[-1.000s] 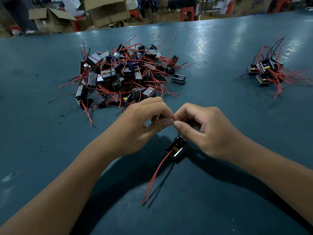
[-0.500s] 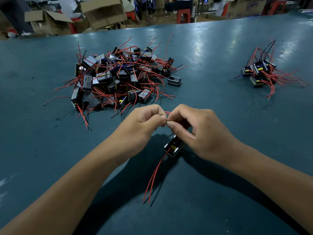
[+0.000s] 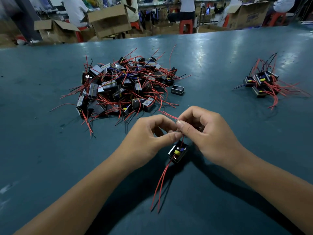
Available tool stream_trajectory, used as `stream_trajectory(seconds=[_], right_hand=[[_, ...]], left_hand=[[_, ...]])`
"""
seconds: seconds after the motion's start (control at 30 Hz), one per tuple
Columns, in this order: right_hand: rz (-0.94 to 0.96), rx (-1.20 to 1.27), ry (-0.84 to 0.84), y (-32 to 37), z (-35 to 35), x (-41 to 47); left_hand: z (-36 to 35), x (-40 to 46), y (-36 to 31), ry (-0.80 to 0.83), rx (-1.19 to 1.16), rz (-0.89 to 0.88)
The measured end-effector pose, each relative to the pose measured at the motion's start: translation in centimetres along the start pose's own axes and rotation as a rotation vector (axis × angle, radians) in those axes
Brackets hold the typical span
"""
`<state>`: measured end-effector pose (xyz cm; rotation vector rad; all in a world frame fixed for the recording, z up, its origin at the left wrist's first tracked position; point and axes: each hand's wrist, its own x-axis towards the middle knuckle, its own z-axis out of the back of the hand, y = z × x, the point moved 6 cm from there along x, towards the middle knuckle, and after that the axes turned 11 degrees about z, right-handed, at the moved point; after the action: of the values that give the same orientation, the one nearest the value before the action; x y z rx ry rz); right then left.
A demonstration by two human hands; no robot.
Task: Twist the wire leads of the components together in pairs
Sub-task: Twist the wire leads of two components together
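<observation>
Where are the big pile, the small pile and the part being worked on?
Big pile (image 3: 122, 87): head view, middle of the heap.
Small pile (image 3: 261, 82): head view, on a black body.
Part (image 3: 177, 152): head view, its yellow piece.

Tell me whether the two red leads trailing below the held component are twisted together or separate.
Separate: the two red leads run side by side and splay apart at their ends, below the component.

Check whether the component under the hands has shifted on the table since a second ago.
No clear move: the component stays in line with the lone black case beside the big pile, at much the same gap.
</observation>
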<state>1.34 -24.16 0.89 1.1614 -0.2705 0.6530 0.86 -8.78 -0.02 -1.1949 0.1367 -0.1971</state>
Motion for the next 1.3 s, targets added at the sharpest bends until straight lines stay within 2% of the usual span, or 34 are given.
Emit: stream_trajectory(seconds=[0.17,0.33,0.57,0.73,0.83,1.17,1.3], right_hand=[[-0.059,0.054,-0.036,-0.1,0.0,0.1],[-0.12,0.155,-0.054,-0.2,0.5,0.1],[-0.206,0.189,-0.028,-0.8,1.6,0.5],[-0.169,0.211,0.01,-0.1,1.6,0.6],[-0.143,0.223,0.041,0.3,1.5,0.8],[-0.069,0.028,0.083,0.6,2.2,0.8],[-0.067,0.044,0.108,0.7,2.2,0.8]], left_hand=[[-0.6,-0.1,-0.4,-0.074,-0.006,-0.042],[-0.8,0.0,-0.1,-0.082,-0.082,0.011],[0.2,0.2,-0.2,-0.127,0.02,-0.012],[-1.0,-0.3,-0.9,-0.105,0.113,-0.077],[-1.1,-0.1,-1.0,-0.142,0.095,-0.094],[-0.8,-0.2,-1.1,-0.096,0.11,-0.128],[-0.7,-0.4,-1.3,-0.134,0.065,-0.14]])
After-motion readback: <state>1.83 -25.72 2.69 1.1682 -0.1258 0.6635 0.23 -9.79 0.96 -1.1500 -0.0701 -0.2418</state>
